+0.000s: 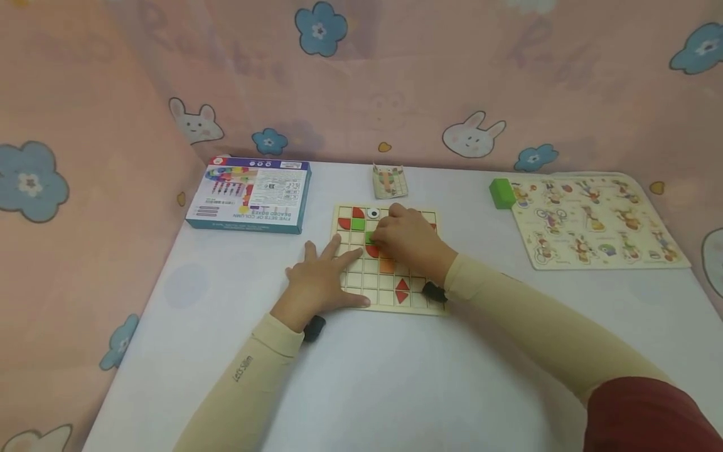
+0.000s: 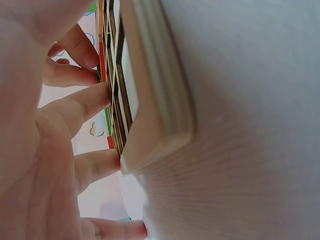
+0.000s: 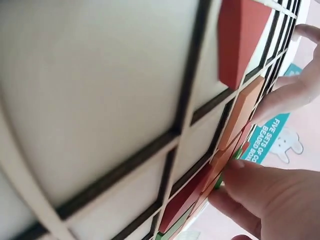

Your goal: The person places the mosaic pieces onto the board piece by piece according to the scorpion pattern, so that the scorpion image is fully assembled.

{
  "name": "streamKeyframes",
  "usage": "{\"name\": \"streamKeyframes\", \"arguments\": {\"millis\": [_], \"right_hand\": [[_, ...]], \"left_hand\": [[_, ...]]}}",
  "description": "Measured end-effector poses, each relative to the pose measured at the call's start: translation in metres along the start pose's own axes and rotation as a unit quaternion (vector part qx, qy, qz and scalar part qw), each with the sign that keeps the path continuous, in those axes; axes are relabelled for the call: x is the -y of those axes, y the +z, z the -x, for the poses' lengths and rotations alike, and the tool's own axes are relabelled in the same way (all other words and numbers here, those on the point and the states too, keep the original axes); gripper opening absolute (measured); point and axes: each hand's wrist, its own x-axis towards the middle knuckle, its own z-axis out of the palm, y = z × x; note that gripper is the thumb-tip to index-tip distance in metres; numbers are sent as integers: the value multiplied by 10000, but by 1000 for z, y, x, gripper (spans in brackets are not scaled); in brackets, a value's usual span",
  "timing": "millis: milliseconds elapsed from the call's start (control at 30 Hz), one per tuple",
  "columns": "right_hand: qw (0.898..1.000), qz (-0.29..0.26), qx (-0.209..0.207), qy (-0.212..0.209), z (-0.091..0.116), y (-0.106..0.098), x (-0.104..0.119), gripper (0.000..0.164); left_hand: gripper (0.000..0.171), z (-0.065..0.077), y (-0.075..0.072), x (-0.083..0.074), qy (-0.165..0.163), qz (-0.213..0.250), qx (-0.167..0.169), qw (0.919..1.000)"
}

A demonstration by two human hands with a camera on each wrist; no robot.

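Note:
A wooden grid board (image 1: 418, 301) lies on the white table. My left hand (image 1: 319, 279) has its fingers spread, with fingertips and thumb on the board's left and near edges. My right hand (image 1: 412, 242) reaches over the middle of the board, thumb and fingers pinching a green piece (image 1: 369, 237) at a cell. Just below it sits a red rounded piece (image 1: 372, 251), and an orange square (image 1: 386, 267) is nearby. Two red triangular pieces (image 1: 401, 290) lie toward the near edge. At the far left are a green square (image 1: 358, 224), red curved pieces (image 1: 344, 223) and an eye disc (image 1: 373, 214). My right hand hides several cells.
Behind the board stands a small folded pattern card (image 1: 390, 182). A teal and white box (image 1: 248, 194) lies at the back left. To the right, a green block (image 1: 502, 193) sits beside a picture puzzle board (image 1: 599, 220). A printed pink cloth (image 1: 384, 81) hangs behind the table.

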Motion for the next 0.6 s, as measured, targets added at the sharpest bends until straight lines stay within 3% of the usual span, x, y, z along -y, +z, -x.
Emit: {"name": "streamKeyframes", "arguments": {"millis": [233, 333, 467, 600], "right_hand": [[9980, -34, 588, 228, 5, -2, 3, 41], [9944, -383, 761, 632, 6, -12, -5, 41], [9842, -1021, 458, 1369, 17, -44, -28, 39], [9736, -1342, 267, 1829, 52, -69, -51, 34]], "left_hand": [[103, 1, -1, -1, 7, -10, 33, 10000], [103, 1, -1, -1, 19, -3, 30, 10000], [103, 0, -1, -2, 30, 67, 23, 10000], [103, 1, -1, -2, 4, 126, 2, 9999]]}}
